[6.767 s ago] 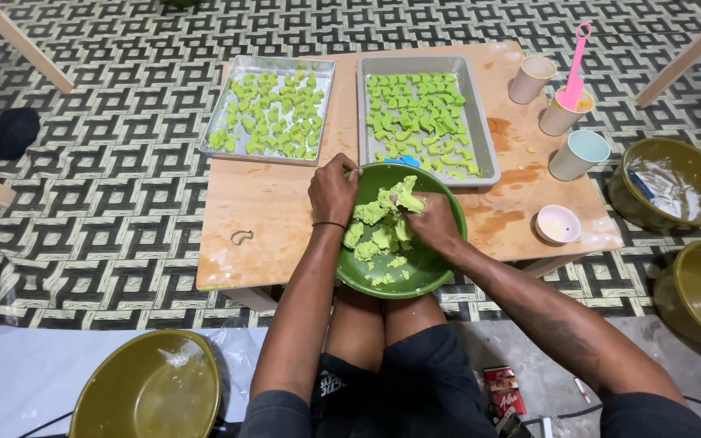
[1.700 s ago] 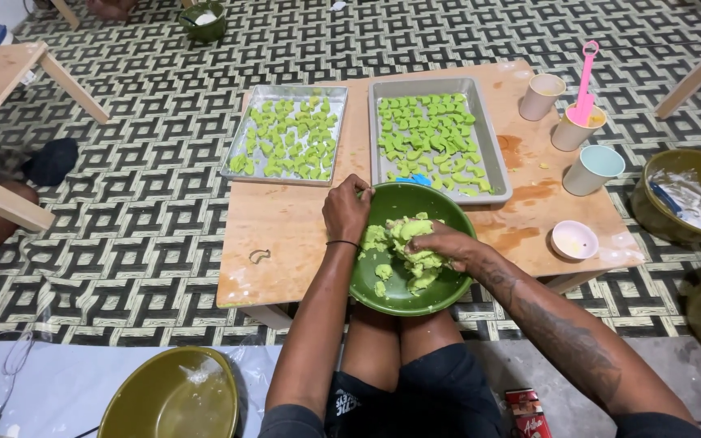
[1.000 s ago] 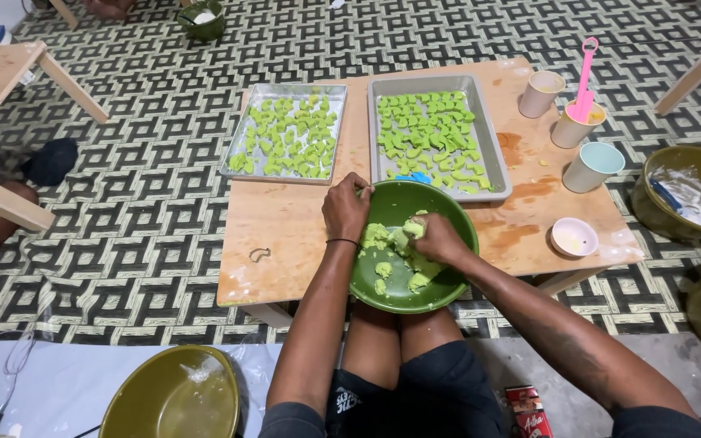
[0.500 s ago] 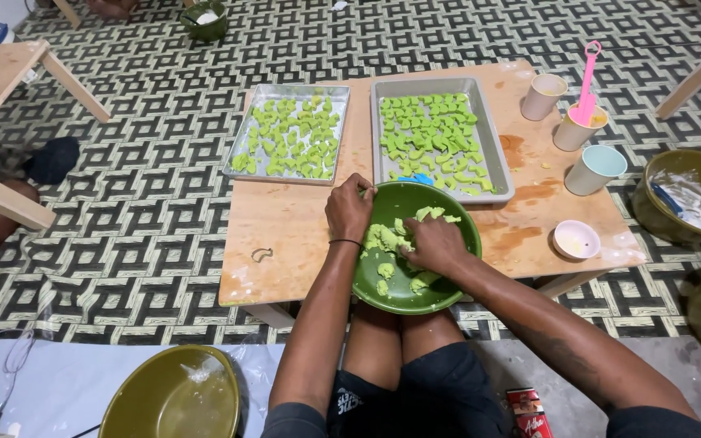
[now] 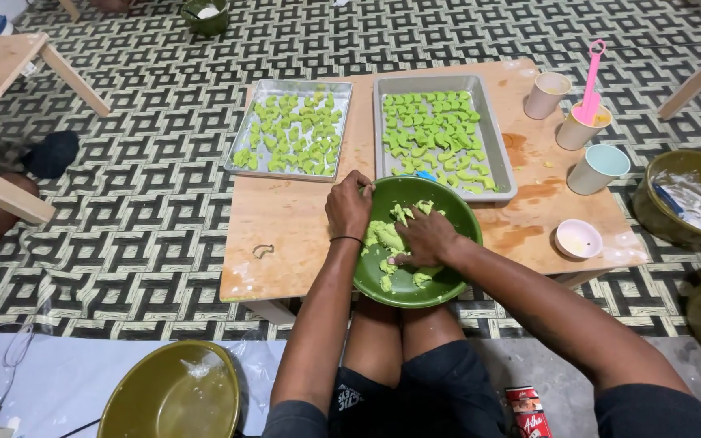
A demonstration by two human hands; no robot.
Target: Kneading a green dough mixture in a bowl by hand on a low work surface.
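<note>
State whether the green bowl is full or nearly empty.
Nearly empty: the green bowl shows bare bottom, with few green pieces left inside.

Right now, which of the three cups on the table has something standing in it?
The middle cup, tan with a pink tool standing up in it. The beige cup behind it and the pale blue cup nearer the person show nothing sticking out.
</note>
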